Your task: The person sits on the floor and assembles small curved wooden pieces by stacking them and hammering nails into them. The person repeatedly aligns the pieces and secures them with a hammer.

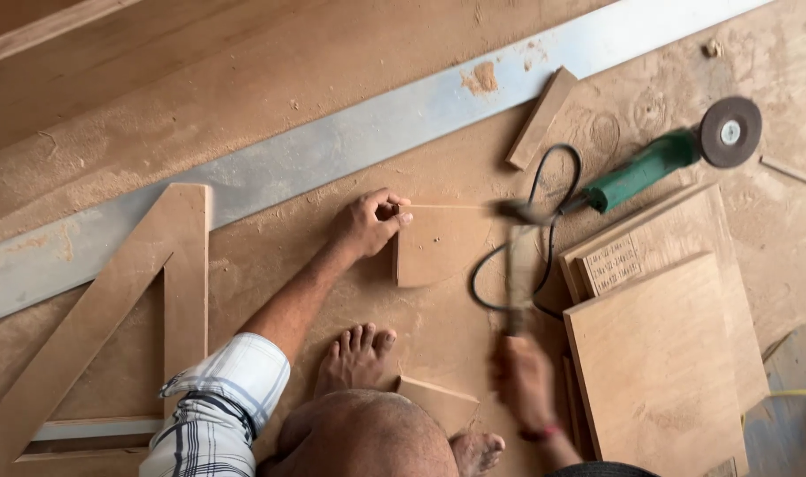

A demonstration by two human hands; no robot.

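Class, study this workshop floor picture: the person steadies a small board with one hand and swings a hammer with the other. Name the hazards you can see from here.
1. The left hand pinches something small, perhaps a nail, at the edge of the small board; the blurred hammer in the right hand could hit the fingers.
2. The bare foot is near the work, exposed to a slip.
3. The angle grinder cord loops under the hammer's path and might be struck.
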